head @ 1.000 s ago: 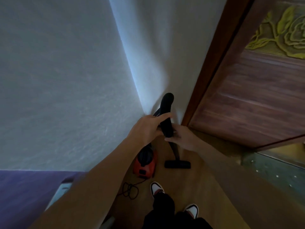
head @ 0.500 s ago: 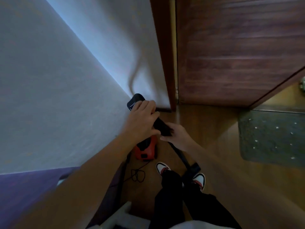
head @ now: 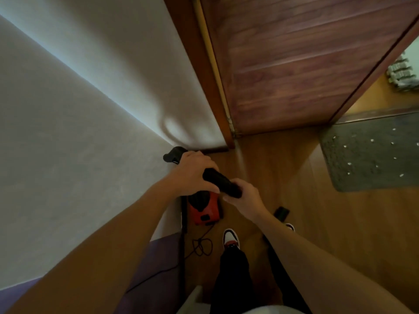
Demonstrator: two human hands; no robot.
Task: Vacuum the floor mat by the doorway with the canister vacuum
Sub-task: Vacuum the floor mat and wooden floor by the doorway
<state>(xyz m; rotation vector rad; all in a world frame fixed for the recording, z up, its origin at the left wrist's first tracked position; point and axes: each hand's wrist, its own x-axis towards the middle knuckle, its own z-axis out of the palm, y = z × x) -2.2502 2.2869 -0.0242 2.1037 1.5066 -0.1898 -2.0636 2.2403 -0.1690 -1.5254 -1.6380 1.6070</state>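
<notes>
2 bare forearms are reaching forward from the bottom edge, and between them a pair of legs in black trousers (head: 233, 279) is standing on the wooden floor (head: 283, 173). The left shoe (head: 231, 237), white with red and black, is pointing ahead, while only the toe of the right shoe (head: 290, 227) is showing past the right forearm. Just left of the left shoe a thin black cord (head: 201, 244) is lying in loose loops on the floor, beside a purple surface (head: 154, 257) that is filling the lower left corner. A little farther on, the red canister vacuum (head: 205, 210) is sitting on the floor against the pale wall (head: 79, 132); its body is closed, so what it is holding inside cannot be told. Above it the left hand (head: 192, 173) is gripping the upper part of the black vacuum wand (head: 221, 181), fingers curled over it, and the right hand (head: 243, 197) is gripping the same wand just below, fingers wrapped around it. The wand is slanting down to the right, and its black floor nozzle (head: 281, 213) is peeking out beyond the right wrist, near the right shoe. Farther off to the right, the grey floor mat (head: 371, 152), dotted with small white specks, is lying flat on the floor by the doorway, well apart from the floor nozzle. Beyond it a dark wooden door (head: 294, 64) is standing open, hinged to its door frame (head: 199, 71).
</notes>
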